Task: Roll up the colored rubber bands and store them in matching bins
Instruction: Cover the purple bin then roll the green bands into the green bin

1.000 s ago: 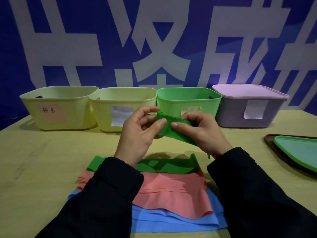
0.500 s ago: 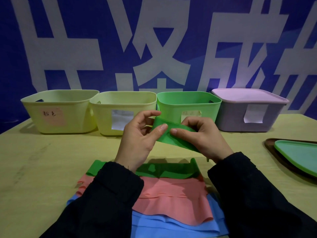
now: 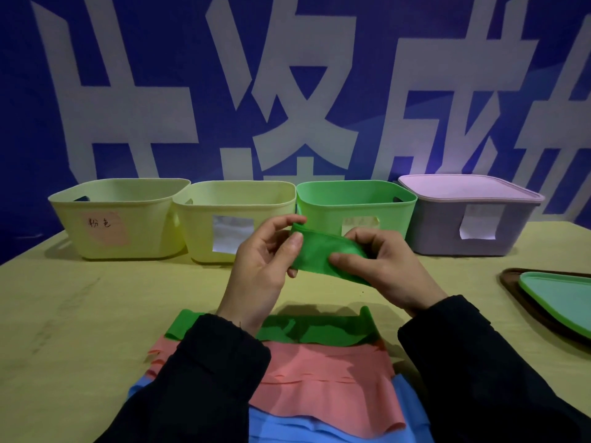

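While both hands work above the yellow-green counter (image 3: pixel 96 314), the flat green rubber band (image 3: pixel 323 255) is held in the air between them, just in front of the open green plastic bin (image 3: pixel 355 203). The left hand (image 3: pixel 259 266) pinches its left end, thumb on the near face and curled fingers behind; the right hand (image 3: pixel 383 266) grips the other end, thumb pressing the lower edge and fingers folded over the top. Only a short turn looks made at the left end, so the roll seems barely begun.

Stretchy rubber wants to spring flat, so the main risk is the started turn uncoiling if the left pinch loosens while the fingers shift for the next wrap. Uneven pull from the right hand could skew the strip, giving a cone-shaped roll that telescopes apart once dropped in the bin. A loose roll would probably open again inside.

Below the wrists lie more flat bands: another green strip (image 3: pixel 319 330), a stack of salmon-pink sheets (image 3: pixel 319 378) and blue ones (image 3: pixel 287 430) beneath. A sleeve dragging across them could scatter that pile. Two pale yellow bins (image 3: pixel 121 219) stand left of the green one, and a lidded lilac box (image 3: pixel 463 225) stands to its right, so later colours may go astray, their labels being hard to read.
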`<state>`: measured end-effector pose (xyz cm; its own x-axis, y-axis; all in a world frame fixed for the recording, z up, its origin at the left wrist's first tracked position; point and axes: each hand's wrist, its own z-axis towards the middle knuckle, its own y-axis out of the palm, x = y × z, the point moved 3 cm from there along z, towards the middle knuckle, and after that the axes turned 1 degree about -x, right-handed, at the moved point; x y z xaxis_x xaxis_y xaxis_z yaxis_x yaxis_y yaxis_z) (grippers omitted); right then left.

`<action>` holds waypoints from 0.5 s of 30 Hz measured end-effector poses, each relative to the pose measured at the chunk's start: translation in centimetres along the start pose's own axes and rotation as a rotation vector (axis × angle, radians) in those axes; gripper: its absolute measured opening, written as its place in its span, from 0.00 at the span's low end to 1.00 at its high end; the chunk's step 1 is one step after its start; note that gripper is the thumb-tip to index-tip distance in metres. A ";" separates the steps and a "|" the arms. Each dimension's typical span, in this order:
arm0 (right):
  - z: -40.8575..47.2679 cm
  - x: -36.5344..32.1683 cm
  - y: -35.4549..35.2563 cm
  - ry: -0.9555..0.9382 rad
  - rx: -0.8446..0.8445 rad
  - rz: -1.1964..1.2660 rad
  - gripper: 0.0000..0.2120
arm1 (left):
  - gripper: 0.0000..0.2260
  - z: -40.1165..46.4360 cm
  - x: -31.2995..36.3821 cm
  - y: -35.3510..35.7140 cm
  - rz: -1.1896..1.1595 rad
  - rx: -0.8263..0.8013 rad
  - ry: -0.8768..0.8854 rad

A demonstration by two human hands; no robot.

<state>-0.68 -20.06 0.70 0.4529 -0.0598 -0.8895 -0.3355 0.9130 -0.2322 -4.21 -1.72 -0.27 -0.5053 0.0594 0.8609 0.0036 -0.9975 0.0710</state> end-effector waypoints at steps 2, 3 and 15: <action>0.0 -0.1 0.0 0.015 0.037 -0.006 0.06 | 0.10 0.1 0.1 -0.3 0.016 0.027 -0.004; 0.0 -0.2 -0.1 0.018 0.062 0.004 0.07 | 0.11 0.2 0.2 -0.5 0.024 0.048 0.000; 0.1 0.1 -0.6 0.013 0.103 0.159 0.09 | 0.14 0.2 0.0 -0.9 -0.047 0.102 0.004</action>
<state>-0.36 -20.59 0.81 0.3897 0.0842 -0.9171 -0.3159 0.9476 -0.0472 -3.99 -0.82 -0.24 -0.5101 0.1059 0.8536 0.0674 -0.9844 0.1624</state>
